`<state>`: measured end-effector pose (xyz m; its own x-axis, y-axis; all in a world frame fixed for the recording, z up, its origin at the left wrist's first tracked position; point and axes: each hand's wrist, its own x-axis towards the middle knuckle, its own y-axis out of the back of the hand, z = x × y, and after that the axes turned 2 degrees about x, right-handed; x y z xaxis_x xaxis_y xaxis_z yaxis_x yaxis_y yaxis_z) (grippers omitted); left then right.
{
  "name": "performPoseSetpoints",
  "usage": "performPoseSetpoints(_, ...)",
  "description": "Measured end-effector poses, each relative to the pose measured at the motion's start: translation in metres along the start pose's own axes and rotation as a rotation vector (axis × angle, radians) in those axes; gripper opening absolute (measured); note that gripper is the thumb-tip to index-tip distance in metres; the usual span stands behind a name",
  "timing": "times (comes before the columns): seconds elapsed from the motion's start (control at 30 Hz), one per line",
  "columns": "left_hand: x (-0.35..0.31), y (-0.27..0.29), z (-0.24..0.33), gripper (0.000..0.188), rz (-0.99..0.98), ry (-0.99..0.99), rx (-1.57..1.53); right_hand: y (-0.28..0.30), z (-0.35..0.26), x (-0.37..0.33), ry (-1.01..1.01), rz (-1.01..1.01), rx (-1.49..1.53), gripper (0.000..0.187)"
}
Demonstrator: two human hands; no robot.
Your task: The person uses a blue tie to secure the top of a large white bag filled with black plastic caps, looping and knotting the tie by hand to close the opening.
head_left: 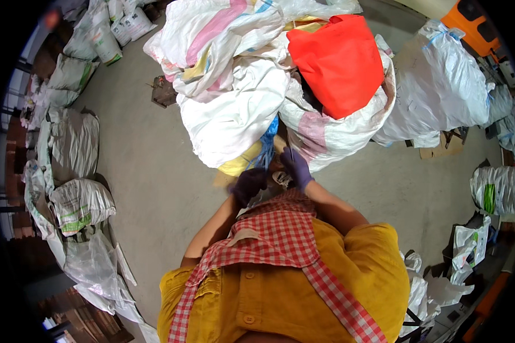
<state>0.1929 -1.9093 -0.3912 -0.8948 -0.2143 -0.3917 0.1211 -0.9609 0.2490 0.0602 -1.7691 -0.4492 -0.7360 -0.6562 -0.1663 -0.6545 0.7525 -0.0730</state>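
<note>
Both my hands wear purple gloves and are close together in front of my apron. Some blue plastic strands [266, 147] hang beside a white woven sack pile [234, 114] and run down to my left hand [248, 184]. That hand is closed on their lower end and slightly blurred. A little higher, my right hand [296, 168] has its fingers curled around something thin and dark, too small to name. Just beyond it stands an open white woven sack [326, 137] with a pink stripe. Red fabric [340, 66] bulges from its top. A yellow piece [240, 162] shows under the pile.
A large tied whitish sack [435, 86] stands at the right, near an orange object [469, 26]. Filled white sacks [74, 146] line the left side. A small brown block [163, 92] sits on the grey floor [137, 200]. Crumpled plastic [435, 294] lies at the lower right.
</note>
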Motion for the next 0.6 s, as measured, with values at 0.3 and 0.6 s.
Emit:
performPoseSetpoints(0.3,-0.036,-0.014,-0.048,0.024,0.102,-0.277,0.261,-0.024,-0.055,0.017,-0.533,-0.327,0.57,0.017)
performPoseSetpoints(0.6,-0.054,-0.011,-0.006,0.023,0.162,-0.146,0.289,-0.012,-0.091,-0.01,-0.379,-0.223,0.56,0.017)
